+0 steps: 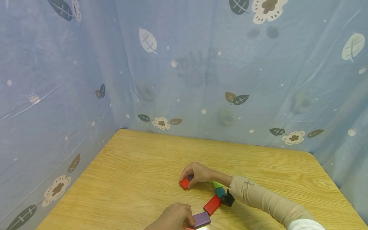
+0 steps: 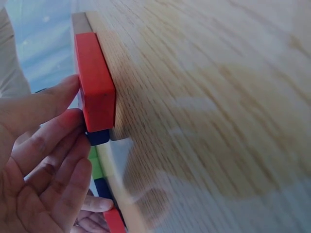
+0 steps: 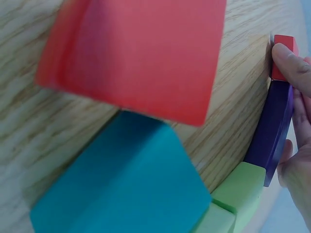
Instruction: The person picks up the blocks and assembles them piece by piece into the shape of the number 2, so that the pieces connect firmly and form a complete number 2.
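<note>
My left hand [image 1: 175, 215] is low in the head view, beside a purple block [image 1: 201, 219]. In the left wrist view its thumb and index finger pinch the upper edge of a red block [image 2: 96, 82]; the other fingers are loosely bent. My right hand [image 1: 198, 174] is farther forward, thumb and fingertips on either side of a small red block [image 1: 184, 183]. A purple block [image 1: 190, 176] touches that red block, partly hidden under the hand. The right wrist view shows this curved purple block [image 3: 272, 128] meeting a green block [image 3: 238, 189].
Between the hands, a red block [image 1: 212, 204], a teal block [image 1: 220, 192] and a green block [image 1: 217, 184] form a bent chain on the wooden table [image 1: 138, 179]. A black object [image 1: 228, 198] is beside the right forearm. A blue patterned curtain [image 1: 184, 80] hangs behind.
</note>
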{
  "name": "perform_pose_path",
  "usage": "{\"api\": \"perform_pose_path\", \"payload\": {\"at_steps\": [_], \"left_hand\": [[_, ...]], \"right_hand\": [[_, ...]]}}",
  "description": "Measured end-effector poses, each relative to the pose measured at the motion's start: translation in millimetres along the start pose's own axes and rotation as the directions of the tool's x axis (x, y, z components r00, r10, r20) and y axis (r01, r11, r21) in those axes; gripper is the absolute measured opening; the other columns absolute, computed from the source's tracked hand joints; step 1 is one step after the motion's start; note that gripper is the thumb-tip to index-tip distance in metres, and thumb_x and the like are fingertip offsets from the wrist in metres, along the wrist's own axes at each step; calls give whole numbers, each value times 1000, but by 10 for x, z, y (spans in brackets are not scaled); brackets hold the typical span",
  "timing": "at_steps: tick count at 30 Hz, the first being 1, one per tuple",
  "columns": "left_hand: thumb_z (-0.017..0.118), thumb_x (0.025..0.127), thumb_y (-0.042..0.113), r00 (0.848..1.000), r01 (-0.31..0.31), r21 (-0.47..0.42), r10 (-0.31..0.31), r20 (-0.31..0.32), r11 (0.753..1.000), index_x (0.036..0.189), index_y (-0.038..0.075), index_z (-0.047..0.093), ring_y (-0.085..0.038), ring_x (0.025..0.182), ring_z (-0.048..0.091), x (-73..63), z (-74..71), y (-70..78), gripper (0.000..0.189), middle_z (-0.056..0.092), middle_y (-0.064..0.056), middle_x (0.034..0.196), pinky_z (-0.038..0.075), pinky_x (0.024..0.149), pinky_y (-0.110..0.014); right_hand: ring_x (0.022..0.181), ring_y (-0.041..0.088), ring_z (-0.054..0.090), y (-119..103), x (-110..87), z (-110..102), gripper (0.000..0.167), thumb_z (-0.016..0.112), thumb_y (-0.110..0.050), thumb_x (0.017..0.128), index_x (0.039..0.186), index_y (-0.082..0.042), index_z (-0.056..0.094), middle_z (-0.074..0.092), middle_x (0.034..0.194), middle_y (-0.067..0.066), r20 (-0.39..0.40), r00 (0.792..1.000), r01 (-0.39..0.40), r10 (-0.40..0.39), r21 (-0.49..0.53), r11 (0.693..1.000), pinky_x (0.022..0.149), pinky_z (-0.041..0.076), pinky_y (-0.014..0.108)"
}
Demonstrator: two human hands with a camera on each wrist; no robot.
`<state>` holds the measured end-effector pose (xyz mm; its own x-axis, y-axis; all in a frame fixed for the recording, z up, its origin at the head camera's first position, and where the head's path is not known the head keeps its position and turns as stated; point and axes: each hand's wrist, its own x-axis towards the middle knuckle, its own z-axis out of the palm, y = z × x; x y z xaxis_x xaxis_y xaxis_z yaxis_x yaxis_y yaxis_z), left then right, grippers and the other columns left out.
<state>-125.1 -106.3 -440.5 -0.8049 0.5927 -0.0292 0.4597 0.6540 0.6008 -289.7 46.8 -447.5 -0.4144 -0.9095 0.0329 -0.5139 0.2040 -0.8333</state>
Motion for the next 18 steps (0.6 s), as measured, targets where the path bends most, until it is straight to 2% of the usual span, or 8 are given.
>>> {"api": "perform_pose_path", "payload": {"at_steps": [6,18], "left_hand": [[82,71,29,1000,-10,-14,10,1,1000,81,10,78,7,65,56,6,-1,17,23,61,15,72,44,59,-10],[81,73,33,999,-42,9,41,7,999,82,11,78,8,66,54,38,-7,57,24,60,17,72,43,58,-10]], "right_hand": [[98,15,65,-19,-26,1,33,80,7,69,100,-1,72,71,102,8,-7,1000,-30,30,-12,999,85,50,30],[95,7,63,-5,-77,-29,34,78,8,71,103,-2,72,71,103,6,22,1000,19,-17,-68,998,81,52,31]]}}
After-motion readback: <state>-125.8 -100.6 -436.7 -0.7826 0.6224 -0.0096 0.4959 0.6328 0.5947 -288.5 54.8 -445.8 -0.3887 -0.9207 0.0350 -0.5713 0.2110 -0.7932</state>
